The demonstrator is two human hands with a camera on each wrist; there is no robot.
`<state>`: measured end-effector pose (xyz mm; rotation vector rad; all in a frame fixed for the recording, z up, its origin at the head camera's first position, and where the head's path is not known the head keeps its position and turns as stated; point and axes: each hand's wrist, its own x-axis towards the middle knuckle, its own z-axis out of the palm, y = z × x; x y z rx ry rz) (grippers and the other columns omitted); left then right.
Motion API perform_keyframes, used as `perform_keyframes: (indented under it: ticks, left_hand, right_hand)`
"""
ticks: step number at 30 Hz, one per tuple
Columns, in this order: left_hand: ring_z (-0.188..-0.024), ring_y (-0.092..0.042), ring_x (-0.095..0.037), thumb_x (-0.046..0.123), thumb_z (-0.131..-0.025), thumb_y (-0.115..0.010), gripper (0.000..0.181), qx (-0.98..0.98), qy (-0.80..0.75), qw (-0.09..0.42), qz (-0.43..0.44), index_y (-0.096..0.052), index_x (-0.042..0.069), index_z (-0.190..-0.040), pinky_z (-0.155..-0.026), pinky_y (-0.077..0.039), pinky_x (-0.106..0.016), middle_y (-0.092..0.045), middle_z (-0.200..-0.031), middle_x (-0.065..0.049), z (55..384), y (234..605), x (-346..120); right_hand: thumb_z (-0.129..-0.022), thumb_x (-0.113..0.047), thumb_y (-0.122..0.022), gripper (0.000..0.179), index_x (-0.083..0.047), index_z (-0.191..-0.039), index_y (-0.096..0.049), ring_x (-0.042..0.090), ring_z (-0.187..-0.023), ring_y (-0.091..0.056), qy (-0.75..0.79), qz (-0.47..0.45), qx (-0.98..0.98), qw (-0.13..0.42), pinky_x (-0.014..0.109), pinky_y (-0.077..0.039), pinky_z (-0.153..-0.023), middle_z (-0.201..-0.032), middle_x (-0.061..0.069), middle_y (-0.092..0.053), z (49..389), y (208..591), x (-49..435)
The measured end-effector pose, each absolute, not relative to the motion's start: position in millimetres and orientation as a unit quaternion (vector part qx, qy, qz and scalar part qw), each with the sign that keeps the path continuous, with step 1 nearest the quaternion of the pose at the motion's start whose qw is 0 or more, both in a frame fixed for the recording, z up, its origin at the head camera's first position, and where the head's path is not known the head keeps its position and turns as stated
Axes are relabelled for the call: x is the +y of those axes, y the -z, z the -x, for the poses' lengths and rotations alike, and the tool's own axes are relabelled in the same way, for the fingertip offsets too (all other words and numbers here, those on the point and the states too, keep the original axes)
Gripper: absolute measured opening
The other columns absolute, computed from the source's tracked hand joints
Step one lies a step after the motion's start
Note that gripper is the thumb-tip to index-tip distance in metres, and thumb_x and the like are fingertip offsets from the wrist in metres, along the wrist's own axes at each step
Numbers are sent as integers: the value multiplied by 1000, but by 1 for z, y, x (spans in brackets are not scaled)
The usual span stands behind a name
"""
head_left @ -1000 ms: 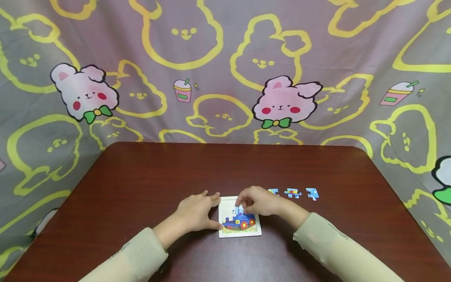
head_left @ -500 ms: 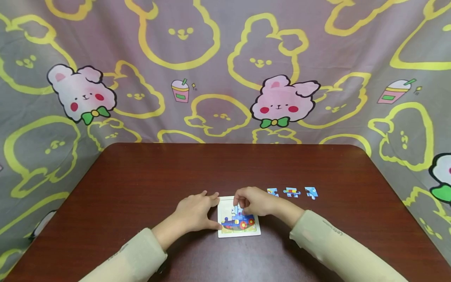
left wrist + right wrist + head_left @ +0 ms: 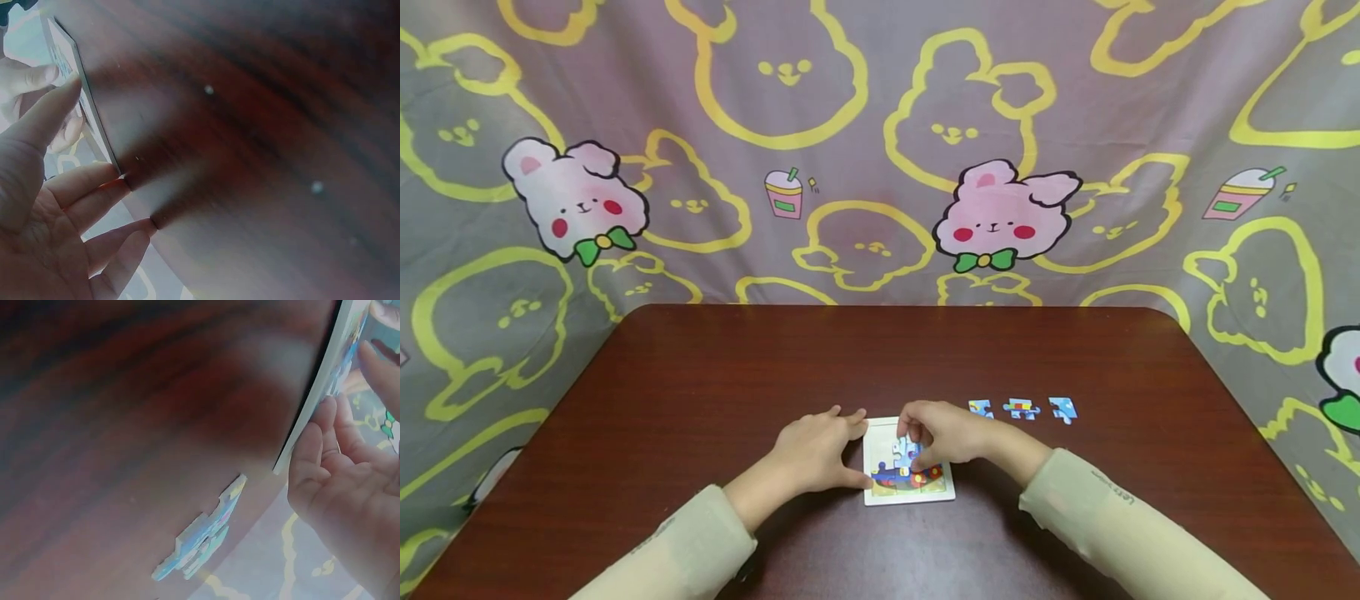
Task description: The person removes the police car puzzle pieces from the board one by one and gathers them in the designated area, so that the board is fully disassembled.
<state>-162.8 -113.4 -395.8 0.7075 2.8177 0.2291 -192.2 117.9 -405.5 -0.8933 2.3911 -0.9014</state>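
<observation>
A white-framed jigsaw puzzle with a blue vehicle picture lies on the table in the head view, its lower rows filled and pale backing bare at the upper left. Along its left edge rests my left hand, thumb and fingers spread and touching the frame. Over the puzzle's upper right, my right hand pinches a light-blue puzzle piece between thumb and fingers, low over the picture. The fingers partly hide that piece. In the right wrist view the fingers of my right hand bend at the frame.
Three loose puzzle pieces lie in a row right of the frame: one at left, a middle one and a right one. A patterned curtain stands behind the brown table.
The light-blue piece has shifted slightly within the puzzle, and my right thumb has come down toward the picture. My left hand stays at the frame's edge; the loose pieces have not moved.
</observation>
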Motion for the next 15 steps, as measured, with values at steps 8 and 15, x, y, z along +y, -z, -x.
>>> perform_keyframes:
  ticks: [8, 15]
  left_hand:
    - [-137, -50, -36, 60, -72, -81, 77, 961, -78, 113, -238, -62, 22, -137, -91, -51, -59, -54, -148, 0, 163, 397, -114]
    - [-138, -49, -35, 61, -72, -80, 78, 961, -78, 111, -239, -62, 22, -138, -90, -52, -59, -54, -148, 0, 163, 398, -114]
  right_hand:
    - [-74, -6, -85, 39, -9, -101, -57, 11, -78, -48, 279, 326, 883, 189, 22, -41, -72, -86, 0, -52, 185, 406, 113]
    - [-74, -6, -85, 41, -10, -102, -55, 12, -78, -49, 277, 327, 885, 181, 24, -42, -72, -86, 1, -52, 182, 403, 113]
